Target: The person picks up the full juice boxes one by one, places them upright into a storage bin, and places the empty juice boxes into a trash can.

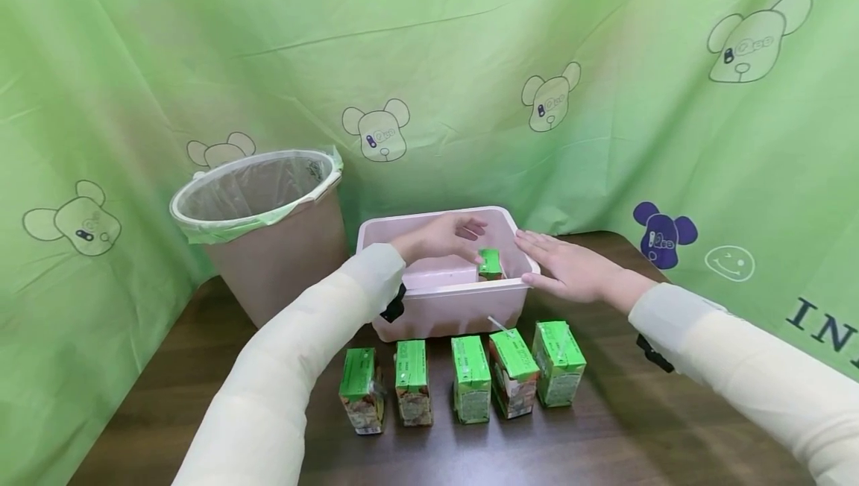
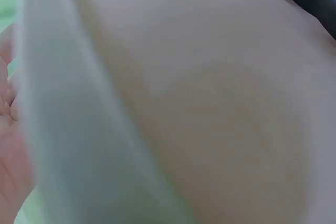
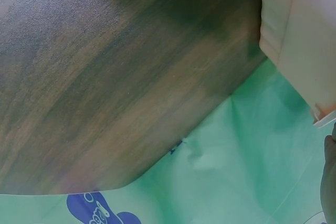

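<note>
My left hand is over the inside of a pink plastic bin, fingers loosely bent, with no object visible in its grasp. Just below its fingertips a green-topped drink carton stands inside the bin, beside a pale pink block-like shape. Straight fingers of my right hand lie along the bin's right rim. In the left wrist view a blurred pale surface fills most of the picture, and only part of the left hand shows. The right hand barely enters the right wrist view, beside the bin.
Several green-topped drink cartons stand in a row in front of the bin, one with a straw sticking up. A tall lined trash can stands at the left. Behind the wooden table hangs a green printed curtain.
</note>
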`<state>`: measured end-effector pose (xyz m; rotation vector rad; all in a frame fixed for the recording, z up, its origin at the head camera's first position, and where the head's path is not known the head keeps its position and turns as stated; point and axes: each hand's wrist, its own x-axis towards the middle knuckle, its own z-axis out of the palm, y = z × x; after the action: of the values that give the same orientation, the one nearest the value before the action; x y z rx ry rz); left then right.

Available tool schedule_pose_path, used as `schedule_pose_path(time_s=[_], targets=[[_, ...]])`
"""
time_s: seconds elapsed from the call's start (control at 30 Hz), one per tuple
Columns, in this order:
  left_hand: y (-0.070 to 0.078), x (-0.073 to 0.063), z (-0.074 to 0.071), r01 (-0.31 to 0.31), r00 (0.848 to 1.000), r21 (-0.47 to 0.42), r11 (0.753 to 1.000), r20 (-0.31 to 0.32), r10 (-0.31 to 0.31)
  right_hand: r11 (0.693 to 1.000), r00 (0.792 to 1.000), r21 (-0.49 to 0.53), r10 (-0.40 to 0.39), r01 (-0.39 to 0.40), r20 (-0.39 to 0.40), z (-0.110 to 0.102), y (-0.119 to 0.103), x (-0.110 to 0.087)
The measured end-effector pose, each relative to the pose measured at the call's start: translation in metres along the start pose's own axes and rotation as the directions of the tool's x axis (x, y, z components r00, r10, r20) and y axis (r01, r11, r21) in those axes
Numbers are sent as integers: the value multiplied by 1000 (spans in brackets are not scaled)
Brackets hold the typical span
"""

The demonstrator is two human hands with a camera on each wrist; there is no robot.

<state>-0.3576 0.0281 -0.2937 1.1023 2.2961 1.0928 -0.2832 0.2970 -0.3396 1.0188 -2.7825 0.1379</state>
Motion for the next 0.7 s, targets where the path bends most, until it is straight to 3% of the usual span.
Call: schedule_pose_path(time_s=[0.37, 0.7], targets=[[1, -30, -16, 23, 996, -57, 998, -81, -28, 1000, 1000, 7, -1, 1, -11, 1, -1, 2], [-1, -61, -26, -17, 991, -154, 988, -132, -4, 1000, 1000, 1, -4, 4, -18, 5, 2, 3]])
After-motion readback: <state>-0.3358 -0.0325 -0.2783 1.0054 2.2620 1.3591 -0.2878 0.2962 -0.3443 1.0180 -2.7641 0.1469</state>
